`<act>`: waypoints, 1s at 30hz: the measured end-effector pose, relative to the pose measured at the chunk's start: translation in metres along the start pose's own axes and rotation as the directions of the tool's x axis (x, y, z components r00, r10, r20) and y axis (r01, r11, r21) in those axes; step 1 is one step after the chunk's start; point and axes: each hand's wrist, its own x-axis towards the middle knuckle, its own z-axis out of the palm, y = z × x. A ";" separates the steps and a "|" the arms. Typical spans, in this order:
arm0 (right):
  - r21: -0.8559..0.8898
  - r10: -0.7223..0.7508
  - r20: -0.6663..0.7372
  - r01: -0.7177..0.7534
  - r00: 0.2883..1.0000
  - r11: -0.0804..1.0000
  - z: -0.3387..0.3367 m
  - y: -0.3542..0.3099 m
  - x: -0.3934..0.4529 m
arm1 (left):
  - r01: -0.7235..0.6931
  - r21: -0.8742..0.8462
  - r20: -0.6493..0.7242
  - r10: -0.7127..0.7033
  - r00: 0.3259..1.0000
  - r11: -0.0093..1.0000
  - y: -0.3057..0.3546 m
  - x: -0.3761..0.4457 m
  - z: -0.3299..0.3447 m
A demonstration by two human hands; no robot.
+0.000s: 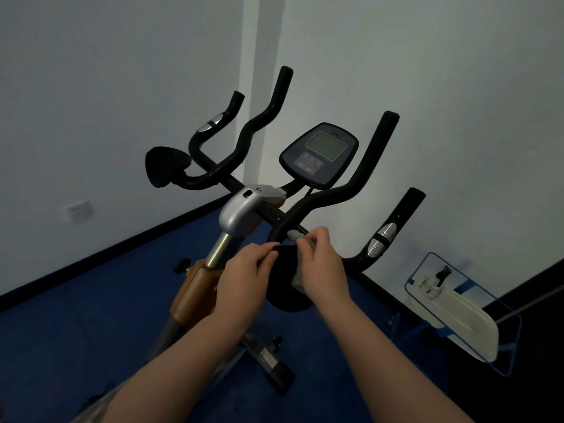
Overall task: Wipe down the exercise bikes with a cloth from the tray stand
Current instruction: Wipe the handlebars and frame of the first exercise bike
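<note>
Right hand grip pinches cloth on elbow pad; left hand steadies its 9 o'clock edge, fingers curled on it — wipe firmly outward.

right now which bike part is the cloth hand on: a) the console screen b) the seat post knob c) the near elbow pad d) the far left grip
c: the right hand presses the grey cloth against the near elbow pad, which the left hand steadies.

Handlebars: matt black, foam-like grip covering. Elbow pad: matt black, soft-looking. Stem clamp cover: smooth silver plastic. Stem post: polished metal. Console: smooth dark plastic. Cloth: grey, rough-textured. Tray: glossy white plastic.
</note>
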 end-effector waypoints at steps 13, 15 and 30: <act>-0.218 0.067 -0.021 -0.070 0.998 0.973 -0.001 -0.002 0.007 | 0.035 -0.046 -0.001 -0.035 0.999 0.998 0.000 -0.004 0.001; -0.191 0.064 -0.038 -0.070 0.997 0.979 -0.002 0.004 -0.011 | 0.032 -0.056 0.003 -0.032 0.999 0.998 0.001 -0.003 0.000; -0.297 0.061 -0.026 -0.066 0.998 0.953 -0.009 0.006 -0.032 | 0.072 -0.127 -0.004 -0.073 0.997 0.989 0.005 -0.006 -0.001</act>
